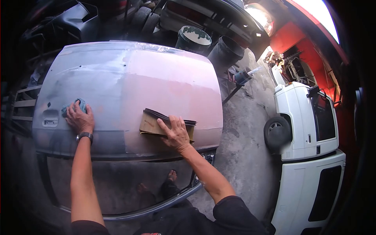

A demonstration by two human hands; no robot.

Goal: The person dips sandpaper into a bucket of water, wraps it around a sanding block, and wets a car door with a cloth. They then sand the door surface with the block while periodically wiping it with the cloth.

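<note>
A car door (172, 74) lies flat in front of me, its left part grey and its right part dull pink. My left hand (80, 117) is closed around a crumpled teal cloth (65, 109) on the grey part, just right of the door-handle recess (50, 118). On the pink part, my right hand (178, 133) grips a sanding block (150, 122) with dark-edged sandpaper layered about it. My fingers lie over its top. The block's underside is hidden. Below the panel, the window frame (133, 215) of the door curves towards me.
Beyond the door stand a bucket with a white-crusted inside (196, 36) and a dark bucket (231, 49). A small can (243, 76) sits near the door's right corner. A white vehicle (299, 117) stands to the right, across the concrete floor (243, 137). Car parts (78, 19) fill the back left.
</note>
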